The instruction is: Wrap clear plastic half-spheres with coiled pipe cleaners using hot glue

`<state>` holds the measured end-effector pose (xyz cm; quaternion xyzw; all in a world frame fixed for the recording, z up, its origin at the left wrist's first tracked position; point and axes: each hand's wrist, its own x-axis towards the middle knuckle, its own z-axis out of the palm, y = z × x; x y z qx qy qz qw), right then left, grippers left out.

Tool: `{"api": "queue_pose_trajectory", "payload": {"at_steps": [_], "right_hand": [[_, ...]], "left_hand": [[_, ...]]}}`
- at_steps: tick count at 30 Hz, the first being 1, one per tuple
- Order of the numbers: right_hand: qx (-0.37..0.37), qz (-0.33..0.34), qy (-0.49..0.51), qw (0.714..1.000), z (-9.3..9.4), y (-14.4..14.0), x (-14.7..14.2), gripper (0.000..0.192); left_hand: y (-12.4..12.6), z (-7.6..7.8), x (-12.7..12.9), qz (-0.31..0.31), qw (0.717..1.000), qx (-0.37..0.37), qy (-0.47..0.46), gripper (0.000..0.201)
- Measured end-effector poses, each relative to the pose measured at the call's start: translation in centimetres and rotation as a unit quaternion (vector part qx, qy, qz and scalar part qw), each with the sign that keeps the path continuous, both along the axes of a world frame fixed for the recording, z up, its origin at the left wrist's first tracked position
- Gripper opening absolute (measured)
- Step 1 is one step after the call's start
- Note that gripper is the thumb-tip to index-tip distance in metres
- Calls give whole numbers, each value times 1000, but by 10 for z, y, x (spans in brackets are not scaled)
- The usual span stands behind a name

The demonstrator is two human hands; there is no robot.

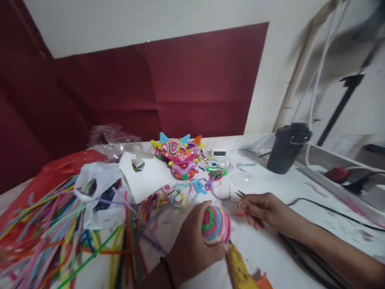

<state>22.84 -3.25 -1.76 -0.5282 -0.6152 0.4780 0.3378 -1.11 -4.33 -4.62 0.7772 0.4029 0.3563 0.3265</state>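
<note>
My left hand is wrapped round a ball covered in coiled fuzzy stems of green, blue, pink and cream. To its right, my right hand pinches a slim metal tool with two pointed tips, which looks like tweezers. A small orange piece shows under those fingers; whether they hold it I cannot tell. A yellow glue gun lies close below the ball, its nozzle near my left thumb. Beyond my hands sit fuzzy-stem animal heads with blue horns and orange eyes.
Loose pipe cleaners and a white plastic bag cover the left side. White paper, a small digital display and clear plastic domes lie behind. A black cup and a cable are at right.
</note>
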Motion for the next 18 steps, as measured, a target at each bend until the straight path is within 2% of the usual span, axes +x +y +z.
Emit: {"api": "queue_pose_trajectory", "payload": {"at_steps": [4,8,11,13,15,18], "right_hand": [[25,38,-33,998,1,8,-10,41],[62,61,-61,994,4,19,-23,38],[117,92,-101,984,6,31,-39,33],[178,120,-148,965,10,41,-54,25],[243,141,-225,933,14,51,-72,16],[310,157,-323,880,19,66,-100,17]], "left_hand": [[4,-8,0,4,997,67,49,81],[7,-16,0,-9,989,123,81,81],[8,-19,2,-16,983,142,112,77],[9,-20,4,-11,982,143,127,71],[12,-22,3,24,982,135,131,69],[17,-24,1,66,980,120,144,69]]}}
